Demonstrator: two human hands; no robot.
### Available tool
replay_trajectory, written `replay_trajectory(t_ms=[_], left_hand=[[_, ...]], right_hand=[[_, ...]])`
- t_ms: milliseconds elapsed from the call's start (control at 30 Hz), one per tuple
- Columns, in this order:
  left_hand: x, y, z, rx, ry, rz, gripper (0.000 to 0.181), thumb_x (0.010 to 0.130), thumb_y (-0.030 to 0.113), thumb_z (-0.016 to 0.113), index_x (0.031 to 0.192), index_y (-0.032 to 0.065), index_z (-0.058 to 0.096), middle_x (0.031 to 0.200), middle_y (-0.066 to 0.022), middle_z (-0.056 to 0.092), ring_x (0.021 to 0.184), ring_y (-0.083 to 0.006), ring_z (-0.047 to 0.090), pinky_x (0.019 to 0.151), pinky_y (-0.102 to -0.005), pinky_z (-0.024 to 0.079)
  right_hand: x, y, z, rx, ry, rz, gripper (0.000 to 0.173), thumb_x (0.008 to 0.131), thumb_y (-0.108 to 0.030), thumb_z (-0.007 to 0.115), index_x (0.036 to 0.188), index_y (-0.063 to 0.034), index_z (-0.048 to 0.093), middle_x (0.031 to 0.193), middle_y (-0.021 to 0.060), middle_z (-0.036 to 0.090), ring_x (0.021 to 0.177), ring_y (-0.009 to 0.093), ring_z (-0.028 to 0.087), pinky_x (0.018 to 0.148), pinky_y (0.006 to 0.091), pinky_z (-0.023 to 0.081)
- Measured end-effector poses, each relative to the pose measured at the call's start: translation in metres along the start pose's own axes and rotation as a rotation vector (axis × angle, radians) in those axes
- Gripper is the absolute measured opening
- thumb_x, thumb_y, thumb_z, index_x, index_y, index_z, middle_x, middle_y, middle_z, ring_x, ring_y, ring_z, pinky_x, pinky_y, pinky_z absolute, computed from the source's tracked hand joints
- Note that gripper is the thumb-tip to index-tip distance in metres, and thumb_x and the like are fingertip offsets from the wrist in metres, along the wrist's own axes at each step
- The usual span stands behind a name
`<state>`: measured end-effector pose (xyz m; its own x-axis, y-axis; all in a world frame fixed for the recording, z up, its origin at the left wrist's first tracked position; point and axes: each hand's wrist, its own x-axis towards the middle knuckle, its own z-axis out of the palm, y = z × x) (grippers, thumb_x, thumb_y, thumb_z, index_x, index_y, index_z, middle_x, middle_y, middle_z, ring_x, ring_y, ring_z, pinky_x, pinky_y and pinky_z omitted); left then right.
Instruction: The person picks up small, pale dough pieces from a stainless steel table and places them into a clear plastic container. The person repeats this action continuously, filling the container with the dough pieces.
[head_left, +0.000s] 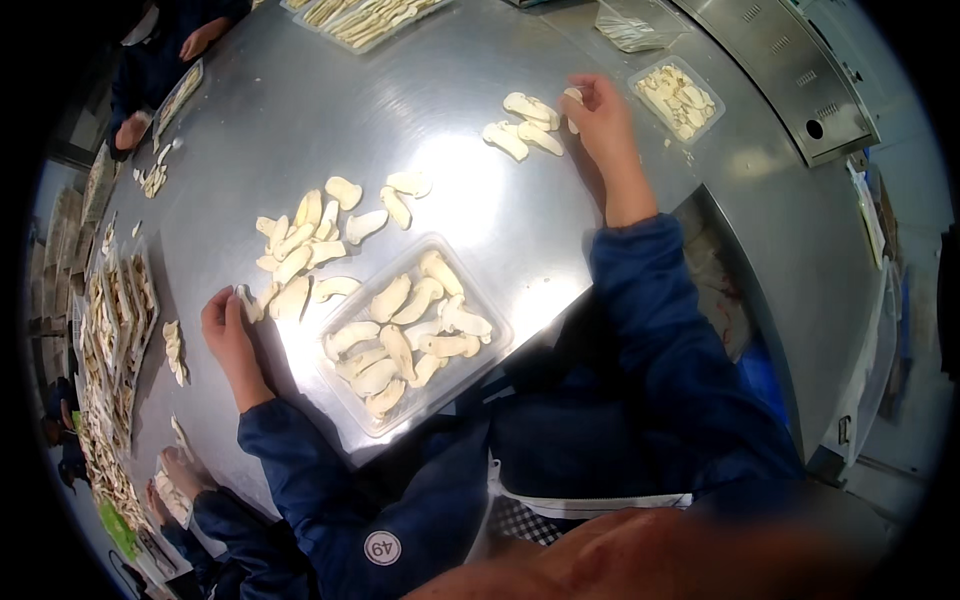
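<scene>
My left hand (229, 334) pinches a pale mushroom slice (246, 303) at the near left edge of a loose pile of mushroom slices (294, 238). Far to the right, my right hand (604, 124) holds another mushroom slice (574, 110) upright between thumb and fingers. Just left of it lies a small group of slices (529, 109) on the steel. Between my arms, close to my body, a clear plastic tray (501, 321) rests at a slant with slices laid across its bottom. A few single slices (366, 225) lie beyond it.
Mushroom pieces fill a small plastic tub (712, 120) at the right, near a clear container (637, 34) and a steel housing (780, 67). The steel table (465, 247) has an opening (712, 262) beside my right sleeve. Stacked filled trays (120, 315) and co-workers' hands (187, 471) occupy the left.
</scene>
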<state>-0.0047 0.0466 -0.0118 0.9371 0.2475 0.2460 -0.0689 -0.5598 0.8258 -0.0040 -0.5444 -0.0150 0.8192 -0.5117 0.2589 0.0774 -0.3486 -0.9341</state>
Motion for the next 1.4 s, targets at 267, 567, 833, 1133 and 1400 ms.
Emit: replay_trajectory(t_ms=[267, 567, 833, 1133, 1400], left_hand=[[0.003, -0.009, -0.002, 0.008, 0.000, 0.033, 0.024, 0.095, 0.014, 0.066, 0.111, -0.0022, 0.070, 0.105, -0.0086, 0.069, 0.098, -0.0171, 0.062, 0.090, -0.0298, 0.048], [0.003, -0.006, -0.001, 0.041, 0.005, 0.053, 0.024, 0.095, 0.014, 0.067, 0.110, -0.0030, 0.071, 0.107, -0.0098, 0.069, 0.099, -0.0186, 0.063, 0.091, -0.0308, 0.049], [0.006, -0.016, -0.002, -0.009, -0.004, 0.061, 0.025, 0.095, 0.015, 0.066, 0.112, -0.0023, 0.071, 0.108, -0.0101, 0.069, 0.099, -0.0189, 0.065, 0.091, -0.0310, 0.050], [0.004, -0.020, -0.008, -0.247, 0.242, 0.017, 0.025, 0.096, 0.013, 0.060, 0.113, -0.0020, 0.070, 0.108, -0.0092, 0.070, 0.097, -0.0181, 0.064, 0.090, -0.0308, 0.050], [-0.028, -0.027, -0.036, -0.102, 0.368, -0.030, 0.022, 0.095, 0.011, 0.058, 0.109, -0.0014, 0.070, 0.103, -0.0082, 0.070, 0.092, -0.0170, 0.063, 0.084, -0.0298, 0.051]], right_hand=[[-0.003, 0.002, 0.008, -0.476, -0.083, -0.337, 0.034, 0.078, -0.037, 0.081, 0.100, -0.0123, 0.077, 0.113, 0.0116, 0.068, 0.111, 0.034, 0.060, 0.099, 0.0443, 0.046], [0.000, 0.005, 0.010, -0.395, -0.052, -0.318, 0.026, 0.078, -0.032, 0.081, 0.089, -0.0084, 0.077, 0.103, 0.0120, 0.069, 0.101, 0.032, 0.063, 0.090, 0.0409, 0.050], [0.004, 0.009, 0.009, 0.003, 0.154, -0.066, 0.025, 0.084, -0.026, 0.079, 0.089, -0.0018, 0.074, 0.092, 0.0123, 0.067, 0.085, 0.026, 0.064, 0.080, 0.0337, 0.051], [0.012, 0.027, -0.005, -0.236, 0.364, -0.165, 0.020, 0.085, -0.025, 0.073, 0.088, -0.0049, 0.075, 0.097, 0.0128, 0.068, 0.092, 0.031, 0.064, 0.082, 0.0411, 0.050], [-0.013, 0.005, -0.006, -0.592, 0.365, -0.207, 0.027, 0.092, -0.032, 0.063, 0.095, -0.0085, 0.076, 0.102, 0.0157, 0.071, 0.097, 0.036, 0.067, 0.085, 0.0454, 0.051]])
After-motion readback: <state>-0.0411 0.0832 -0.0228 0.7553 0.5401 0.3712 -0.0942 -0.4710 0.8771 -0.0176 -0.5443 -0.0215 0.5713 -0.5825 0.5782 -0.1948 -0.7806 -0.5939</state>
